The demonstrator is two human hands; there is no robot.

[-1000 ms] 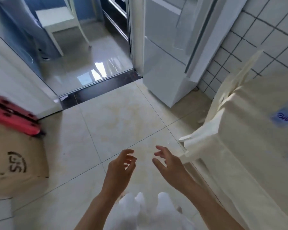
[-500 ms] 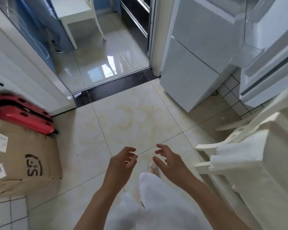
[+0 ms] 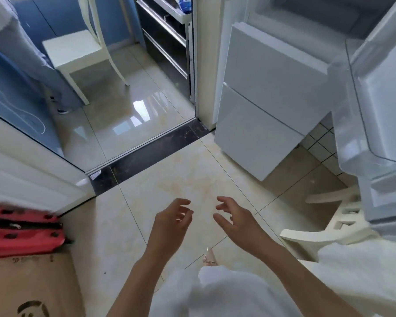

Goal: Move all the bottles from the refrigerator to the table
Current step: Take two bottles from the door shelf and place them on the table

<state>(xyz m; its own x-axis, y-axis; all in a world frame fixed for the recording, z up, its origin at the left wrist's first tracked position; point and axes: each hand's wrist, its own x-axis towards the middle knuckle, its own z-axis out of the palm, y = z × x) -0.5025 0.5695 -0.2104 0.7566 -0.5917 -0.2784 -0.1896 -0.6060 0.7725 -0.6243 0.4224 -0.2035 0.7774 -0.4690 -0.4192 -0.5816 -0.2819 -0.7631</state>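
My left hand [image 3: 169, 225] and my right hand [image 3: 238, 223] hover side by side over the beige floor tiles, both empty with fingers apart and curled. The white refrigerator [image 3: 265, 106] stands ahead to the right, its lower drawers closed. Its upper door [image 3: 375, 106] hangs open at the far right, with clear door shelves that look empty. No bottle shows in this view. The cloth-covered table's corner [image 3: 364, 271] shows at the lower right.
A cream chair [image 3: 325, 234] stands between the table and the refrigerator. A cardboard box [image 3: 30, 284] and a red case [image 3: 21, 232] sit at the left. A dark threshold [image 3: 146, 154] leads to a room with a white stool [image 3: 76, 53].
The view has swung left and up, away from the table and toward the refrigerator, whose open door has come into sight. Both hands stay empty and apart in front of me.
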